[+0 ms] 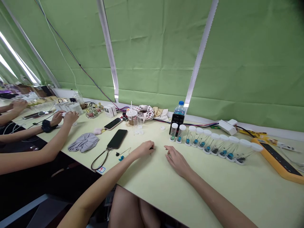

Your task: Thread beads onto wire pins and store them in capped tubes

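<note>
My left hand (144, 149) rests on the table with its fingers curled around a small dark piece (152, 148), too small to make out fully. To its right, my right hand (177, 161) lies on the tabletop, fingers stretched out and apart, holding nothing. Beside my left forearm lie a small blue piece (121, 158) and a black piece (117, 154) with thin wire-like stems. Beyond my right hand stands a slanting row of clear tubes (195, 138) with white caps, which have blue, green or dark pieces inside.
A phone showing a timer (177, 119) leans on a water bottle (180, 108). An orange power strip (280, 161) lies at right. Left are a black phone (117, 139), a grey cloth (83, 142), a drink cup (131, 116) and co-workers' hands (70, 117).
</note>
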Demonstrator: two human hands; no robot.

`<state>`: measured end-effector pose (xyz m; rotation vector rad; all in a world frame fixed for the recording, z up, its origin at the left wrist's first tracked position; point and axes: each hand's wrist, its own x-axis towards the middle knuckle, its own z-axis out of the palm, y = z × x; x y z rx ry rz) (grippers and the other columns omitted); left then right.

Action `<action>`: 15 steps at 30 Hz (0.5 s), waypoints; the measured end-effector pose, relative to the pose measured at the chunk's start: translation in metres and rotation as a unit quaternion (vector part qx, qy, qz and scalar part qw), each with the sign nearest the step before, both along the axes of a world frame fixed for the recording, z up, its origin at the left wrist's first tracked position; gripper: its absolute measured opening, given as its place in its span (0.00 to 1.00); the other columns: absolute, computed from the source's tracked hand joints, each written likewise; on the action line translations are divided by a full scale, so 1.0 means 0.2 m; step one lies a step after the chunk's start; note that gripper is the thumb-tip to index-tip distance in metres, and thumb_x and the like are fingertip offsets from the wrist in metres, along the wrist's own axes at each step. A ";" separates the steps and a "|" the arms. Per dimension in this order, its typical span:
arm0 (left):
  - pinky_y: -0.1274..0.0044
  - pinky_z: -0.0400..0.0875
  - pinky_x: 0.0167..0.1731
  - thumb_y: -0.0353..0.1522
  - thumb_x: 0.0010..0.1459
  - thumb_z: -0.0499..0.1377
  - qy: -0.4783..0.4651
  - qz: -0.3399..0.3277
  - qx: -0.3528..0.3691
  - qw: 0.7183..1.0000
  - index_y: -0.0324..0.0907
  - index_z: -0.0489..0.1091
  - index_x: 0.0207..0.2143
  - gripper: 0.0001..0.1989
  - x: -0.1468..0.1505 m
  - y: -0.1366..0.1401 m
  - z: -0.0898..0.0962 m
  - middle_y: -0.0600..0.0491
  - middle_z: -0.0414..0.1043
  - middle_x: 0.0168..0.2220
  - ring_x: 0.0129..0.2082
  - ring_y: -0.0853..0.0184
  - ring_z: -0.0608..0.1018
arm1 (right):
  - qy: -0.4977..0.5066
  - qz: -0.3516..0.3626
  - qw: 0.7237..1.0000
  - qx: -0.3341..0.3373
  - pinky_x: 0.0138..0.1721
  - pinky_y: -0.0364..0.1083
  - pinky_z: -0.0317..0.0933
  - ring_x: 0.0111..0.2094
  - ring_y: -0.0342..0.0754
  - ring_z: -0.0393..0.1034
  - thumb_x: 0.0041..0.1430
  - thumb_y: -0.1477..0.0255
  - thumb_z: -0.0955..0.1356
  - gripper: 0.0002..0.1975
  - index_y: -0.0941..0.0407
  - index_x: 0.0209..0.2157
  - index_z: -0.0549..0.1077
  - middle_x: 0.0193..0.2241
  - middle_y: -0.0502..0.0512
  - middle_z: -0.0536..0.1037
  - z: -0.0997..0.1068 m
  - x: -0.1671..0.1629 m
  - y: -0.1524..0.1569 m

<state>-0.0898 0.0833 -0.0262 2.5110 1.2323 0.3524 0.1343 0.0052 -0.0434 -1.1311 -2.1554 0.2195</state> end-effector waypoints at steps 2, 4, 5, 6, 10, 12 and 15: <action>0.77 0.63 0.35 0.29 0.51 0.54 -0.006 -0.037 0.004 0.999 0.42 0.66 0.32 0.05 0.15 -0.08 -0.01 0.50 0.68 0.35 0.34 0.65 0.71 | 0.074 -0.030 0.997 0.009 0.42 0.49 0.63 0.38 0.48 0.68 0.63 0.69 0.57 0.16 0.53 0.52 0.61 0.41 0.57 0.71 -0.01 0.02 0.01; 0.77 0.64 0.34 0.29 0.51 0.54 -0.011 -0.067 0.005 0.998 0.42 0.66 0.33 0.05 0.29 -0.14 -0.02 0.50 0.68 0.35 0.33 0.66 0.72 | 0.161 -0.081 0.984 0.017 0.40 0.48 0.63 0.36 0.48 0.69 0.63 0.67 0.57 0.15 0.54 0.49 0.63 0.37 0.56 0.72 -0.02 0.07 0.04; 0.77 0.64 0.34 0.29 0.51 0.55 -0.012 -0.080 0.007 0.997 0.41 0.66 0.33 0.05 0.35 -0.17 -0.02 0.50 0.68 0.35 0.32 0.66 0.72 | 0.185 -0.105 0.977 0.020 0.39 0.48 0.63 0.35 0.48 0.69 0.63 0.66 0.56 0.15 0.55 0.49 0.63 0.36 0.55 0.73 -0.03 0.09 0.05; 0.77 0.64 0.34 0.29 0.51 0.55 -0.013 -0.091 0.008 0.996 0.41 0.66 0.33 0.05 0.42 -0.19 -0.03 0.50 0.68 0.35 0.32 0.65 0.72 | 0.201 -0.123 0.972 0.023 0.38 0.48 0.63 0.33 0.47 0.69 0.64 0.66 0.56 0.15 0.55 0.49 0.63 0.35 0.55 0.72 -0.03 0.12 0.06; 0.75 0.66 0.35 0.29 0.52 0.54 0.000 -0.136 0.036 0.990 0.40 0.65 0.34 0.04 0.59 -0.26 -0.05 0.49 0.66 0.34 0.33 0.64 0.72 | 0.232 -0.167 0.958 0.021 0.34 0.47 0.63 0.28 0.46 0.67 0.64 0.64 0.54 0.16 0.56 0.49 0.61 0.33 0.55 0.72 -0.04 0.21 0.11; 0.74 0.66 0.37 0.29 0.54 0.54 -0.001 -0.137 0.044 0.990 0.40 0.64 0.35 0.04 0.62 -0.29 -0.06 0.48 0.65 0.35 0.34 0.64 0.72 | 0.239 -0.170 0.956 0.011 0.32 0.46 0.63 0.25 0.44 0.67 0.64 0.63 0.55 0.17 0.57 0.49 0.61 0.34 0.55 0.72 -0.04 0.23 0.13; 0.73 0.66 0.40 0.34 0.56 0.55 -0.048 -0.118 0.035 0.991 0.41 0.62 0.42 0.12 0.61 -0.31 -0.08 0.48 0.64 0.38 0.38 0.62 0.72 | 0.243 -0.164 0.956 -0.007 0.29 0.45 0.63 0.23 0.43 0.67 0.63 0.62 0.56 0.18 0.56 0.49 0.61 0.35 0.55 0.73 -0.04 0.23 0.13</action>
